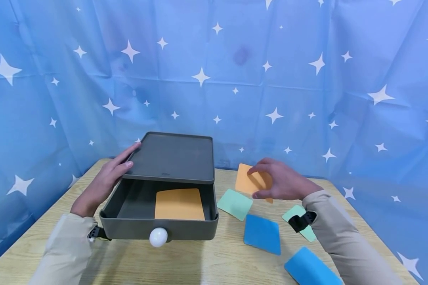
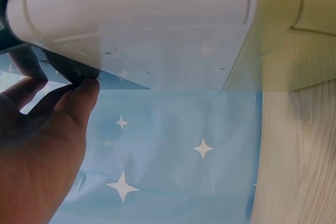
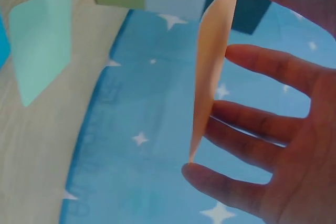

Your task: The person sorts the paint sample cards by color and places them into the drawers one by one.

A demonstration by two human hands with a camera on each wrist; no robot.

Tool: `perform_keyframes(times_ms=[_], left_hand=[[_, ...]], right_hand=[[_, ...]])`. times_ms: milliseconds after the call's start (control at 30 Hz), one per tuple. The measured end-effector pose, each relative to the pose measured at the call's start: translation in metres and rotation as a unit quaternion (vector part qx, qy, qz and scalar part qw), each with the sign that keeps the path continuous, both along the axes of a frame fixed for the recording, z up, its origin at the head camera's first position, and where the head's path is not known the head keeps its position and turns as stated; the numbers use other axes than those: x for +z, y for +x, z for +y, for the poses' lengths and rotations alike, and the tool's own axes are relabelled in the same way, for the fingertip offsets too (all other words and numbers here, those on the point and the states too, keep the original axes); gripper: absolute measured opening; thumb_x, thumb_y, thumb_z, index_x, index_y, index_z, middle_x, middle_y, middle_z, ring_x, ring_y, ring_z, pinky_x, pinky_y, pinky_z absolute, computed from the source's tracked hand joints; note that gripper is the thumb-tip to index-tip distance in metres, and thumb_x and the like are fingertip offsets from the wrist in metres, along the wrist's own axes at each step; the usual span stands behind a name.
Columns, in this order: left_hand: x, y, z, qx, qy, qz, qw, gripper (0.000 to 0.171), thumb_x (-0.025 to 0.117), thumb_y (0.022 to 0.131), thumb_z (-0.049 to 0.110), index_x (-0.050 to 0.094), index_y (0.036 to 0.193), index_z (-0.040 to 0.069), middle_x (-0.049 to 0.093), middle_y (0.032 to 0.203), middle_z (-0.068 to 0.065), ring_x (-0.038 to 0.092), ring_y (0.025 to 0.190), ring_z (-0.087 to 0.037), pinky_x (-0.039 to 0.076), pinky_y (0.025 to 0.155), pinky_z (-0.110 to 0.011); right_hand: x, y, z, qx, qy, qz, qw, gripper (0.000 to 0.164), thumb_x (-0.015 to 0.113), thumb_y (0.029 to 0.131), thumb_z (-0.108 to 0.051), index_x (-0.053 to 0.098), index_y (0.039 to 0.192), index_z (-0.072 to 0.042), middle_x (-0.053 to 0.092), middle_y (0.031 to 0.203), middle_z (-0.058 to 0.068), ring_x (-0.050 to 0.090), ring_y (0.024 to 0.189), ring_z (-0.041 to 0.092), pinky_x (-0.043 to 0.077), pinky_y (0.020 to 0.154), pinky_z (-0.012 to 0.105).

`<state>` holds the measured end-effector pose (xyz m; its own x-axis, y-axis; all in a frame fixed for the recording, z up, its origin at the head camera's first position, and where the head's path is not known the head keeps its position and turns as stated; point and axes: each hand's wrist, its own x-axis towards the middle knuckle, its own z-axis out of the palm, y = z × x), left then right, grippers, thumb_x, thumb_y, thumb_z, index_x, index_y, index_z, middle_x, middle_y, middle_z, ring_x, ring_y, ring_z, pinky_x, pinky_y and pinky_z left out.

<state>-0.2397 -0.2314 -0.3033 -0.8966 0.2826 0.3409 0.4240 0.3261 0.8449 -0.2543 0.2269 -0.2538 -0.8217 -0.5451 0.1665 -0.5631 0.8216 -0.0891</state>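
My right hand (image 1: 279,180) holds an orange card (image 1: 245,180) upright by its edges, fingertips along one side, beside a dark grey drawer box (image 1: 174,156). In the right wrist view the card (image 3: 212,61) shows nearly edge-on, slightly bent. Against the box's left edge rests my left hand (image 1: 108,178), fingers fairly straight; the left wrist view shows its fingertips at the box's side (image 2: 173,35). The drawer (image 1: 128,227) is pulled out toward me, with a round white knob (image 1: 158,237) on its front. Inside leans another orange card (image 1: 179,204).
Right of the box, on the wooden table (image 1: 178,265), lie a green card (image 1: 235,204), a blue card (image 1: 262,234) and a second blue card (image 1: 311,267). Another green card (image 1: 309,233) is partly hidden under my right wrist. A blue star-patterned curtain (image 1: 235,99) hangs behind the table.
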Motion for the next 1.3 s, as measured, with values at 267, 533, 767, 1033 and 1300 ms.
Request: perform_keyframes(times_ms=[267, 533, 767, 1033, 1300], left_hand=[[-0.001, 0.0, 0.0, -0.005, -0.001, 0.007, 1.0, 0.056, 0.036, 0.109, 0.032, 0.019, 0.162, 0.029, 0.008, 0.171, -0.006, 0.015, 0.153, -0.044, 0.023, 0.112, -0.073], [-0.002, 0.001, 0.0, -0.005, 0.0, 0.005, 1.0, 0.056, 0.036, 0.109, 0.032, 0.019, 0.162, 0.03, 0.009, 0.171, -0.005, 0.016, 0.153, -0.043, 0.024, 0.112, -0.072], [-0.001, 0.001, 0.001, -0.002, -0.004, 0.006, 1.0, 0.056, 0.036, 0.109, 0.032, 0.018, 0.162, 0.029, 0.008, 0.171, -0.007, 0.015, 0.153, -0.045, 0.022, 0.111, -0.075], [0.0, 0.002, 0.001, -0.001, -0.005, 0.005, 1.0, 0.056, 0.035, 0.109, 0.033, 0.018, 0.162, 0.029, 0.008, 0.171, -0.006, 0.014, 0.153, -0.044, 0.021, 0.112, -0.075], [0.0, 0.002, 0.0, 0.006, -0.008, 0.002, 0.9999, 0.057, 0.035, 0.109, 0.034, 0.017, 0.162, 0.03, 0.007, 0.172, -0.006, 0.013, 0.153, -0.045, 0.02, 0.111, -0.077]], right_hand=[[0.015, 0.015, -0.011, 0.028, -0.008, 0.019, 0.999, 0.055, 0.083, 0.078, -0.041, 0.067, 0.127, -0.023, 0.06, 0.133, 0.008, 0.059, 0.117, 0.029, 0.053, 0.09, 0.048], [0.037, 0.03, -0.024, 0.074, -0.026, 0.043, 0.996, 0.056, 0.084, 0.077, -0.037, 0.066, 0.128, -0.022, 0.06, 0.132, 0.003, 0.059, 0.118, 0.026, 0.052, 0.092, 0.045], [0.05, 0.041, -0.033, 0.103, -0.035, 0.052, 0.993, 0.056, 0.083, 0.079, -0.038, 0.064, 0.13, -0.024, 0.058, 0.134, 0.001, 0.059, 0.12, 0.025, 0.051, 0.094, 0.046], [0.061, 0.054, -0.048, 0.135, -0.037, 0.061, 0.988, 0.057, 0.083, 0.079, -0.04, 0.064, 0.13, -0.026, 0.058, 0.133, -0.002, 0.059, 0.114, 0.019, 0.05, 0.087, 0.039], [0.067, 0.066, -0.068, 0.156, -0.023, 0.068, 0.985, 0.059, 0.083, 0.078, -0.045, 0.063, 0.131, -0.028, 0.056, 0.137, -0.003, 0.056, 0.122, 0.02, 0.051, 0.094, 0.043]])
